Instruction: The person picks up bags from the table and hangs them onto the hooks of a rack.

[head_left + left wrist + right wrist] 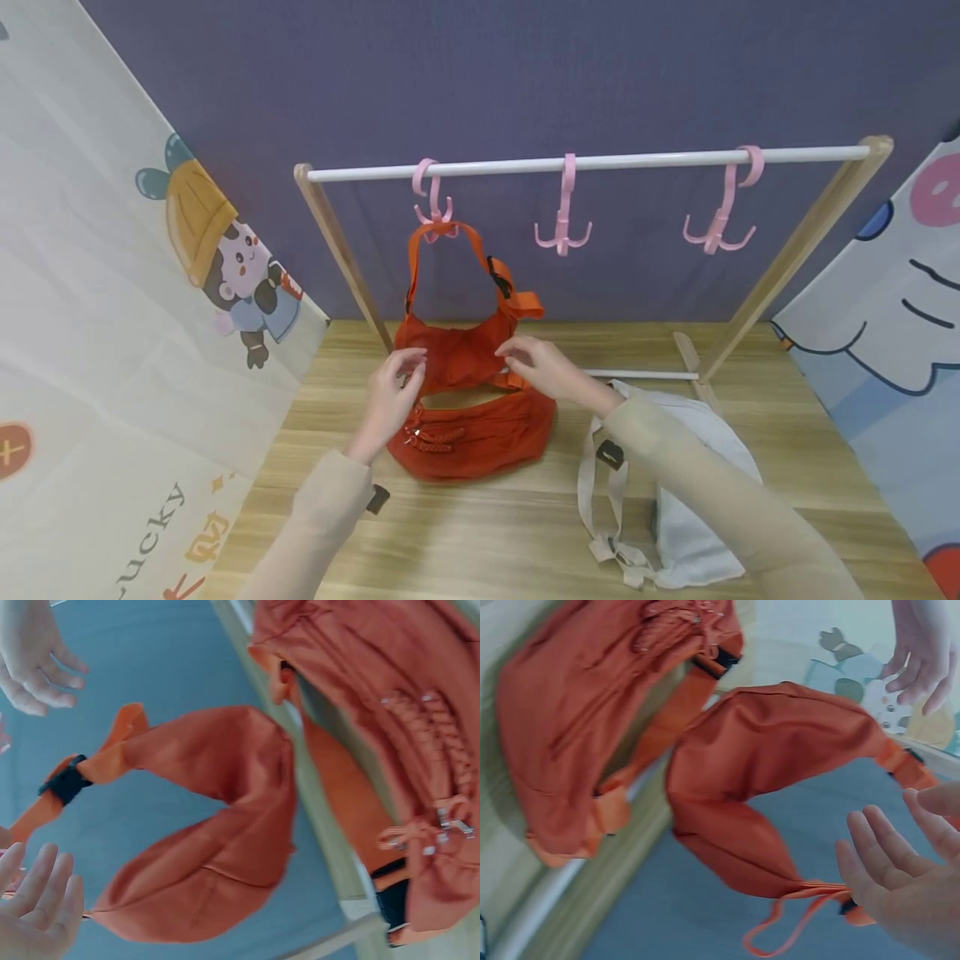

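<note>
An orange-red waist bag [461, 354] hangs by its orange strap [414, 271] from the left pink hook [435, 196]. Beneath it a second orange-red waist bag [480, 442], with braided zip pulls, lies on the wooden surface. My left hand [396, 390] is at the left side of the hanging bag, its fingers loosely bent around nothing. On the other side, my right hand [546, 368] hovers by the bag's right end with relaxed fingers. In the right wrist view the right hand [900, 877] is close to the strap's black buckle; whether it touches is unclear.
A white rail [495, 167] on wooden posts carries two more pink hooks, one in the middle [562, 221] and one at right [722, 217]. A white bag [690, 542] with straps lies at right, partly under my right sleeve. Printed curtains stand on both sides.
</note>
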Action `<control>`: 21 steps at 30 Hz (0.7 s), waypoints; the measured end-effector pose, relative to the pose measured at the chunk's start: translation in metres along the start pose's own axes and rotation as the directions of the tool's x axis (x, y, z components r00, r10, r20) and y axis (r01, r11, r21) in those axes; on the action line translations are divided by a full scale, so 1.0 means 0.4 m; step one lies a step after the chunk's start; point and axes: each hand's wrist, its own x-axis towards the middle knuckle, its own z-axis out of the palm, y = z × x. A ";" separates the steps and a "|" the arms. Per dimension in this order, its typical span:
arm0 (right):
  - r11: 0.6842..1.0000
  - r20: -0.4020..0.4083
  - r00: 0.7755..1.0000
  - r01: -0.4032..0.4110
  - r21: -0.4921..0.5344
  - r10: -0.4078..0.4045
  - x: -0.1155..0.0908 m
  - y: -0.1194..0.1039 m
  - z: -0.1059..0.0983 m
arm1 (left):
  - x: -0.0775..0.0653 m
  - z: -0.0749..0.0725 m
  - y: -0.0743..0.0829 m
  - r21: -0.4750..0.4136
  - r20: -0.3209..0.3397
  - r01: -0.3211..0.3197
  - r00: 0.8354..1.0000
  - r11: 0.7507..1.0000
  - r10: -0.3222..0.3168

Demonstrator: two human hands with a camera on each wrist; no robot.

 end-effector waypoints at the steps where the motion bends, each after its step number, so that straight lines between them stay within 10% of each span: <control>1: 1.000 0.005 1.000 -0.009 -0.004 0.010 -0.003 0.008 0.004 | -0.008 0.000 -0.006 0.008 0.006 -0.003 1.000 1.000 0.003; 12: 0.995 0.033 0.997 -0.061 -0.075 0.063 -0.026 0.084 0.060 | -0.082 0.019 -0.101 0.065 0.046 -0.021 0.999 0.998 0.018; 21: 0.985 0.097 0.992 -0.064 -0.161 0.080 -0.037 0.161 0.129 | -0.117 0.044 -0.148 0.220 0.192 0.092 0.972 0.971 -0.135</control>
